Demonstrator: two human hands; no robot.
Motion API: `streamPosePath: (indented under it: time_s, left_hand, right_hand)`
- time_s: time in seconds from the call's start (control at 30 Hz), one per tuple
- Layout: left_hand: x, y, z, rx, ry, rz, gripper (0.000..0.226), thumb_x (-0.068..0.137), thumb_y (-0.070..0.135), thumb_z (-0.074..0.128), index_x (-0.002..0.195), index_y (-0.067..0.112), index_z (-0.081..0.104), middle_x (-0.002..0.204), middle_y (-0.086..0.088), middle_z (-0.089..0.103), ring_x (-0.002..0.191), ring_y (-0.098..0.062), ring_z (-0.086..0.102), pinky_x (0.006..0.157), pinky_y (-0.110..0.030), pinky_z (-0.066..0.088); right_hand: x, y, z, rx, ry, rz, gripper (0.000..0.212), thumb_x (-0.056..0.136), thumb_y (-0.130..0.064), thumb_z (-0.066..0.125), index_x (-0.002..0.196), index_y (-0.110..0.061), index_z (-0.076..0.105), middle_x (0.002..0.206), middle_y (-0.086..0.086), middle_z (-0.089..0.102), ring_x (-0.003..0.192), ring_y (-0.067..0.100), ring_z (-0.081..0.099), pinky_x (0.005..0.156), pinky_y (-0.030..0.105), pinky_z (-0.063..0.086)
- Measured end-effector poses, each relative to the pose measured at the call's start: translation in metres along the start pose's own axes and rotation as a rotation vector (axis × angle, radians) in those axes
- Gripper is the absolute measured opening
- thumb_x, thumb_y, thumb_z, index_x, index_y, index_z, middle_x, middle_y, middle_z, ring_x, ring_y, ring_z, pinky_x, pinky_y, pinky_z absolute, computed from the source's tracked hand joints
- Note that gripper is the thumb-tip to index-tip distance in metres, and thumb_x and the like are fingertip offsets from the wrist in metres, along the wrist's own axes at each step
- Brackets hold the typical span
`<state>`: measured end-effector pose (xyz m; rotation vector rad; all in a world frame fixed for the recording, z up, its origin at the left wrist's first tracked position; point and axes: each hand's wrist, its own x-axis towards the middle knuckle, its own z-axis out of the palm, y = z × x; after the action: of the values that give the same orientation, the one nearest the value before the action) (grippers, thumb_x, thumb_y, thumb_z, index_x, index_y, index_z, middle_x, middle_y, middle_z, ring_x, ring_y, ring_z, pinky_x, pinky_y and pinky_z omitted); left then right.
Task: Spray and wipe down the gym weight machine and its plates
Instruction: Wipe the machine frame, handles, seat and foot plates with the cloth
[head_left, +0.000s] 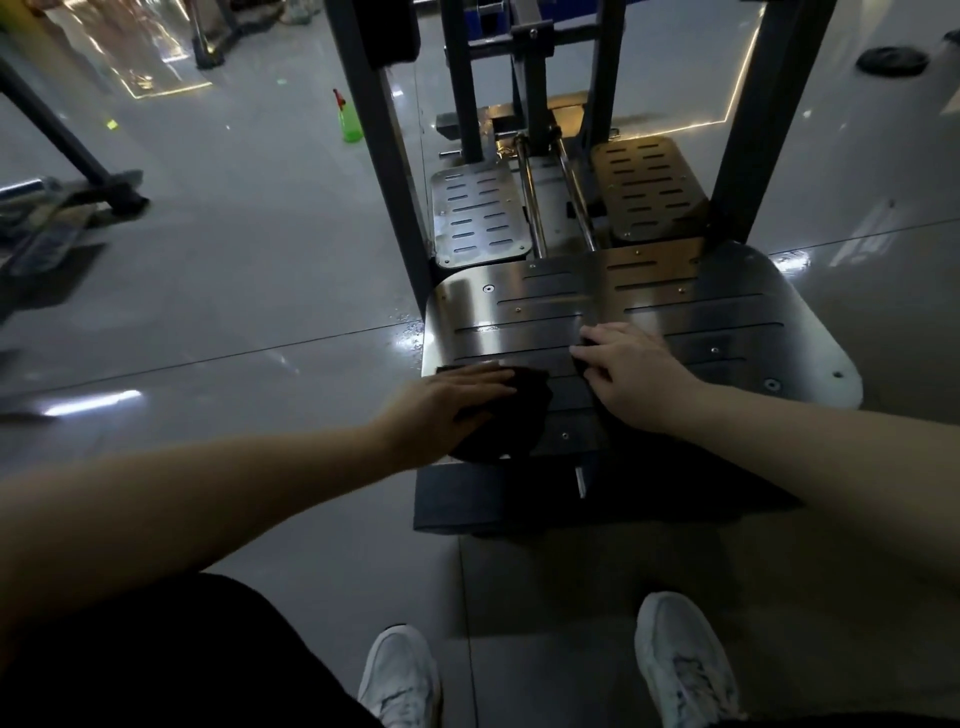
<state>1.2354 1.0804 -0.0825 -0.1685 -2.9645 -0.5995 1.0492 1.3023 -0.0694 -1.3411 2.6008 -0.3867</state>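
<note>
Head view: I'm looking down over the machine's large steel foot plate (691, 312), with my shoes at the bottom of the frame. My left hand (452, 400) lies flat, fingers straight, pressing a dark cloth (519, 421) onto the near left corner of that plate. My right hand (634, 374) rests just beside it on the middle of the plate, fingers loosely bent and gripping nothing I can make out. Something dark sits under its fingertips, and I cannot tell if that is a cloth edge.

Behind the plate, two smaller slotted plates (478, 218) sit either side of the guide rods, between the frame uprights (384, 156). The green spray bottle (350, 122) stands on the floor (234, 260), well apart to the left. Droplets glisten on the floor by the big plate's left edge.

I judge this to be the wiping step on the front plate, with the spraying here already done. The next move calls for dragging the cloth across toward the right side under steady flat pressure. The right hand should lift clear of the cloth's path. The slotted plates behind look smeared and probably come after.
</note>
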Motion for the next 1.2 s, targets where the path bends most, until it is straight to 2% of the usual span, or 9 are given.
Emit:
streamPosePath:
  time_s: [0.13,0.2,0.27,0.33,0.43,0.53,0.9,1.07,1.2]
  left_hand:
    - [-0.007,-0.026,-0.022,0.088,0.158,-0.364,0.038,0.102,0.028,0.053,0.138,0.026,0.063,0.149,0.003,0.055,0.133,-0.025,0.056,0.107,-0.044,0.048]
    - [-0.004,-0.022,-0.019,0.11,0.183,-0.441,0.038,0.103,0.02,0.055,0.14,0.023,0.062,0.152,0.002,0.052,0.135,-0.026,0.053,0.109,-0.041,0.045]
    - [-0.007,-0.008,-0.007,0.088,0.2,-0.392,0.039,0.102,0.014,0.055,0.141,0.017,0.061,0.153,-0.002,0.051,0.142,-0.024,0.046,0.116,-0.045,0.039]
    - [-0.013,0.008,0.009,0.071,0.193,-0.21,0.039,0.1,0.012,0.056,0.138,0.011,0.062,0.149,-0.006,0.054,0.144,-0.024,0.044,0.117,-0.049,0.039]
    - [-0.008,0.049,0.03,0.021,0.07,0.107,0.042,0.101,0.023,0.05,0.14,0.012,0.061,0.15,-0.003,0.053,0.146,-0.018,0.04,0.12,-0.036,0.035]
    - [0.019,0.075,0.044,0.007,0.032,0.242,0.044,0.1,0.023,0.06,0.143,0.014,0.058,0.153,-0.001,0.05,0.149,-0.015,0.035,0.123,-0.029,0.027]
    - [0.149,0.079,0.04,0.078,-0.165,-0.216,0.058,0.109,0.039,0.037,0.161,0.015,0.025,0.17,-0.005,0.016,0.157,-0.021,0.001,0.128,-0.039,0.004]
    - [0.124,0.08,0.038,0.026,-0.116,-0.181,0.053,0.107,0.034,0.045,0.157,0.019,0.036,0.167,0.001,0.027,0.156,-0.014,0.01,0.127,-0.039,0.012]
    - [0.059,0.08,0.03,0.01,-0.08,-0.122,0.049,0.106,0.027,0.051,0.154,0.023,0.044,0.163,0.009,0.033,0.154,-0.008,0.018,0.125,-0.03,0.014]
  right_hand:
    - [-0.026,-0.005,0.002,-0.037,0.033,-0.018,0.042,0.103,-0.032,0.051,0.144,-0.023,0.057,0.159,0.004,0.042,0.147,0.025,0.032,0.117,0.045,0.028]
    - [-0.037,-0.005,0.004,-0.064,0.047,-0.012,0.045,0.104,-0.033,0.05,0.147,-0.022,0.053,0.161,0.004,0.039,0.148,0.025,0.03,0.117,0.044,0.026]
    - [-0.046,-0.003,0.007,-0.083,0.056,-0.019,0.046,0.105,-0.034,0.048,0.149,-0.021,0.051,0.161,0.005,0.038,0.148,0.025,0.029,0.117,0.044,0.024]
    - [-0.055,0.0,0.008,-0.072,0.074,-0.018,0.046,0.104,-0.033,0.048,0.148,-0.02,0.053,0.16,0.006,0.041,0.147,0.025,0.031,0.116,0.043,0.025]
    - [-0.073,0.008,0.007,-0.063,0.109,-0.023,0.045,0.102,-0.032,0.045,0.142,-0.016,0.059,0.155,0.009,0.047,0.144,0.027,0.038,0.113,0.045,0.03]
    - [-0.097,0.021,0.003,-0.072,0.165,0.0,0.048,0.097,-0.032,0.042,0.133,-0.012,0.065,0.147,0.011,0.055,0.138,0.03,0.046,0.108,0.049,0.037]
    - [-0.12,0.046,-0.003,-0.098,0.253,0.106,0.028,0.098,-0.02,0.061,0.121,-0.008,0.073,0.143,0.015,0.056,0.134,0.037,0.046,0.105,0.052,0.039]
    - [-0.115,0.036,0.001,-0.151,0.236,0.14,0.031,0.1,-0.024,0.056,0.118,-0.005,0.072,0.138,0.013,0.059,0.129,0.033,0.049,0.105,0.05,0.04]
    - [-0.115,0.035,0.005,-0.168,0.213,0.164,0.035,0.1,-0.027,0.05,0.12,-0.006,0.069,0.137,0.012,0.059,0.127,0.032,0.049,0.105,0.047,0.041]
